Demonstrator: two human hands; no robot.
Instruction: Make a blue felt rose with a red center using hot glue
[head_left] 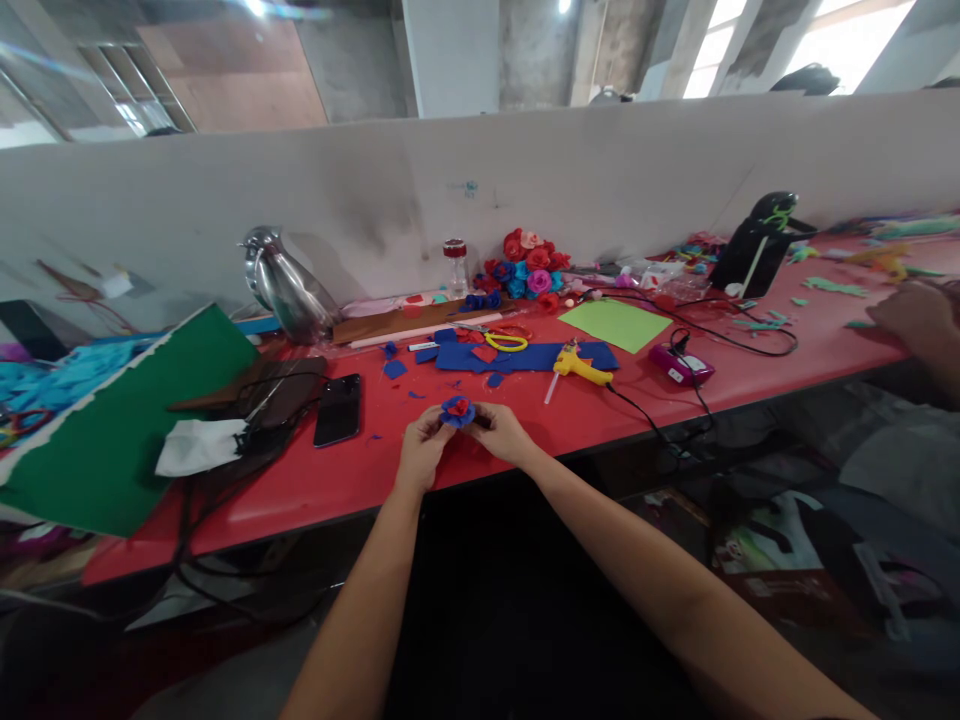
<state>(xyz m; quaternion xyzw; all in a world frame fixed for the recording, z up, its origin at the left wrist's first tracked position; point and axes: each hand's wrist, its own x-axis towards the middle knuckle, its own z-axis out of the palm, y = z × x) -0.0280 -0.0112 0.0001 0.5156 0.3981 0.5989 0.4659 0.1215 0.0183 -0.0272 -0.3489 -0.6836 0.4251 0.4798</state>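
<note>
Between my two hands, near the front edge of the red table, is a small paper flower with blue outer petals and a red centre. My left hand pinches its left side. On the other side, the fingers of my right hand are closed on it too. Beyond the flower lie blue sheet strips with small blue and red scraps, and yellow-handled scissors rest on them. A yellow glue gun lies to the right, its nozzle end over the blue sheet.
A black phone, a green board and a steel jug are on the left. Behind are a bunch of paper flowers and a jar. A lime sheet, a purple box with cords and another person's hand are rightward.
</note>
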